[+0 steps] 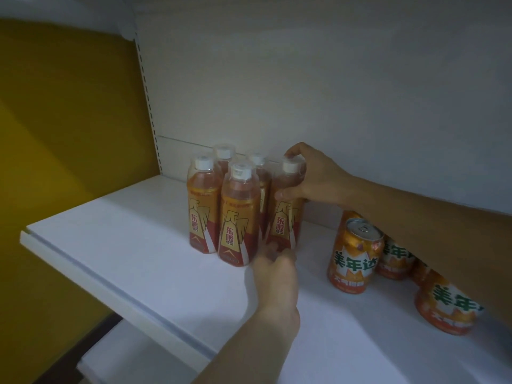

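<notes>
White shelf (138, 259) edge nearest. Left hand (274, 275) above it, fingers at base of rightmost bottle (285, 217), blurred; cannot tell whether gripping or only touching. Orange cans (353, 259) to right, under right forearm. Bottle upright on shelf, just beside cluster of four like bottles (238, 214). Right hand (315, 176) farther back, fingers curled over bottle's white cap, thumb on its shoulder. White back panel (304, 92) behind.
</notes>
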The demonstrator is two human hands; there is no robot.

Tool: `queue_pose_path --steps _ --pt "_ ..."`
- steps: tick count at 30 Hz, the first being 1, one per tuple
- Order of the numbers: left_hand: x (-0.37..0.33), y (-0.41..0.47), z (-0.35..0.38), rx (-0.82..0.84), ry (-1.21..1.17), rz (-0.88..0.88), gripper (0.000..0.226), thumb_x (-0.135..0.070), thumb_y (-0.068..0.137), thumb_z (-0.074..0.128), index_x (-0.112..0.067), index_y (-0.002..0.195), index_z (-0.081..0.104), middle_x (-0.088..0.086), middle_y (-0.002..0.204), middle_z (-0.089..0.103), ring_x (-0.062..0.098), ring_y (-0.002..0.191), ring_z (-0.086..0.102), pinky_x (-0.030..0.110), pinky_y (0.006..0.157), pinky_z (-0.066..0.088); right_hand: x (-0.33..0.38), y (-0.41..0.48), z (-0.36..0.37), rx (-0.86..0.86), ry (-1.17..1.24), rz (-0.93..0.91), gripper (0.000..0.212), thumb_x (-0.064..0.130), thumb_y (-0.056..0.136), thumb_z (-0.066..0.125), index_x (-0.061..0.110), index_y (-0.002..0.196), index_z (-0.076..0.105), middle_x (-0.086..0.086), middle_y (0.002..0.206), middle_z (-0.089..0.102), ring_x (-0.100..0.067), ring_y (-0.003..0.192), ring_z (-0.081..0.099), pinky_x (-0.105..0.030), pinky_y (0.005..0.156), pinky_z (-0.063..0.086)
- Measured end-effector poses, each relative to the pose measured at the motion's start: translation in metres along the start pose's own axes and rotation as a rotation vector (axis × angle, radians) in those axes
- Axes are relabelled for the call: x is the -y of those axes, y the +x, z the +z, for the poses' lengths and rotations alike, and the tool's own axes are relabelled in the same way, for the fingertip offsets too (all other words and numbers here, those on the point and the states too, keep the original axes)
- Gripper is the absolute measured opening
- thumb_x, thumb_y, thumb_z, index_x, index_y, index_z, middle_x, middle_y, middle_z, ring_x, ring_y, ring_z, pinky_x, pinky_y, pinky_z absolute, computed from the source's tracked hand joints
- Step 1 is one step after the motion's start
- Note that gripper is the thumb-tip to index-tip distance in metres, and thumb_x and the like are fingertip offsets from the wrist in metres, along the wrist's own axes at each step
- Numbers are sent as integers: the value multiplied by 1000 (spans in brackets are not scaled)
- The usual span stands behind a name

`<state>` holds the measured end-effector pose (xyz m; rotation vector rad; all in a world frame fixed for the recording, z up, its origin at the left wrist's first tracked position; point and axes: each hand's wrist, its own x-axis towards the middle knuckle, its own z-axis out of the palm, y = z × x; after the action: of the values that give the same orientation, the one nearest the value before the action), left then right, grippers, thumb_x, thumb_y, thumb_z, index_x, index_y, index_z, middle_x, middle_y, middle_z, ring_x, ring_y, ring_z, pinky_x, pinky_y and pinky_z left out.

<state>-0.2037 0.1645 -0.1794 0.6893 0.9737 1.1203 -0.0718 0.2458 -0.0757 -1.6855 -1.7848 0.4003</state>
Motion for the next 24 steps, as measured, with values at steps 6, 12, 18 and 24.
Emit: queue_pose_path --steps 6,12,18,24 --pt "2 1 1 -2 27 8 37 -3 96 54 -28 123 59 -7 122 61 18 115 54 43 112 41 -4 0 -1 1 4 3 78 31 65 98 28 126 50 11 111 55 -8 94 59 -30 73 54" --pt "-1 -5 2 15 31 25 41 -1 96 53 -22 131 58 -9 118 62 8 107 56 41 112 42 -2 0 -3 35 49 23 83 27 65 98 28 134 52 8 119 59 -17 106 64 -43 83 63" --pt "0 -5 3 17 51 43 39 -2 95 54 -23 128 59 -14 113 62 0 102 54 40 110 42 0 -3 -5 44 45 50 86 28 67 97 25 138 49 7 122 59 -19 112 63 -42 86 62" --pt "-8 -9 -8 2 157 82 30 -5 95 55 -24 117 63 -9 114 64 13 110 57 42 111 44 9 -13 -2 -67 -76 10 97 49 80 85 27 156 28 -10 149 45 -25 130 52 -36 102 47"
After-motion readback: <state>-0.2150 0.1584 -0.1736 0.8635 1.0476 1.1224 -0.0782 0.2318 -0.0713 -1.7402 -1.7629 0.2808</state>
